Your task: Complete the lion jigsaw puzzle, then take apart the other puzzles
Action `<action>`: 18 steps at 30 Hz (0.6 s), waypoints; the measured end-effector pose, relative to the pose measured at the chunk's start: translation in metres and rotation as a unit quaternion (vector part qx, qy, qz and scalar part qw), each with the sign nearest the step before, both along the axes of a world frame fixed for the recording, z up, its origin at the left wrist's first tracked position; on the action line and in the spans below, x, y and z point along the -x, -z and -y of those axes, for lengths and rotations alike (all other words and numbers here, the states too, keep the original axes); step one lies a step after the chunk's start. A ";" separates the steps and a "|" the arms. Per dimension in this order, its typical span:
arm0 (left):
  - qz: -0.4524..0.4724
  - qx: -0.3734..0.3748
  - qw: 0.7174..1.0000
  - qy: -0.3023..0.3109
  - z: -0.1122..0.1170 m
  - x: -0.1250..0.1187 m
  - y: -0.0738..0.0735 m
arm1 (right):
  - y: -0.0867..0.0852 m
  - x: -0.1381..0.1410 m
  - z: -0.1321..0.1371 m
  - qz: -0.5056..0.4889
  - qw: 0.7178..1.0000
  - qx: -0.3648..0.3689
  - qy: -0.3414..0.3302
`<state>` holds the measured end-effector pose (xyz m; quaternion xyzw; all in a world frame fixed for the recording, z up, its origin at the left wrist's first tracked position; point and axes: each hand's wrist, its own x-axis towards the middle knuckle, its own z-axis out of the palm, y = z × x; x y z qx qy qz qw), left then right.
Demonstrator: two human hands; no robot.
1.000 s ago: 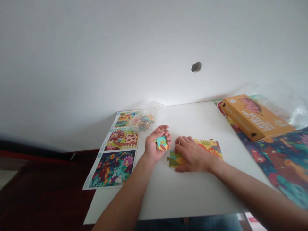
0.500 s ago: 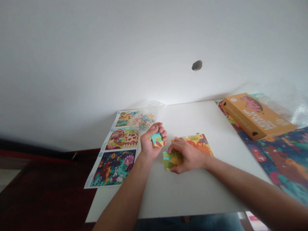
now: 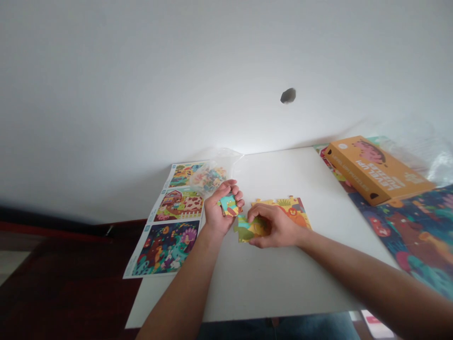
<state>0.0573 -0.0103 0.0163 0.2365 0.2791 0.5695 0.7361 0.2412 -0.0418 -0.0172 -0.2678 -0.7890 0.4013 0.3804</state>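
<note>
My left hand point(image 3: 215, 215) is closed around jigsaw pieces point(image 3: 229, 206); the front one is turquoise, green and yellow, and how many lie behind it I cannot tell. Just to its right, my right hand point(image 3: 279, 226) grips a green and yellow puzzle piece point(image 3: 245, 231) low on the table, thumb at its near edge and fingers curled over it. Beyond and beside that hand lies a joined puzzle section point(image 3: 299, 215) with a lion on yellow. My right hand covers part of this section, so whether the gripped piece is locked into it is hidden.
A picture sheet point(image 3: 150, 236) with three scenes lies along the white table's point(image 3: 283, 283) left edge. On it rests a clear bag point(image 3: 212, 178) of loose pieces. At right, an orange puzzle box point(image 3: 380, 170) sits on a dark illustrated sheet point(image 3: 417, 226), near clear plastic wrap point(image 3: 440, 165).
My right hand and its piece have shifted slightly away from me and left, closer against the joined section. My left hand has stayed almost in place, still holding its pieces.
</note>
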 end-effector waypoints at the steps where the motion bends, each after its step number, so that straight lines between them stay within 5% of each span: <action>1: 0.003 -0.003 1.000 -0.005 0.000 0.001 -0.001 | -0.001 0.000 0.000 -0.012 1.000 -0.005 0.001; 6: -0.001 0.002 1.000 0.002 0.005 -0.003 -0.001 | -0.007 -0.004 0.000 -0.068 0.993 -0.084 0.056; 12: -0.085 -0.002 0.983 0.163 0.021 -0.031 0.011 | -0.010 -0.006 -0.004 -0.015 0.984 -0.121 0.126; 18: -0.086 0.032 0.990 0.110 0.015 -0.026 0.011 | -0.015 -0.012 -0.009 0.039 0.973 -0.129 0.185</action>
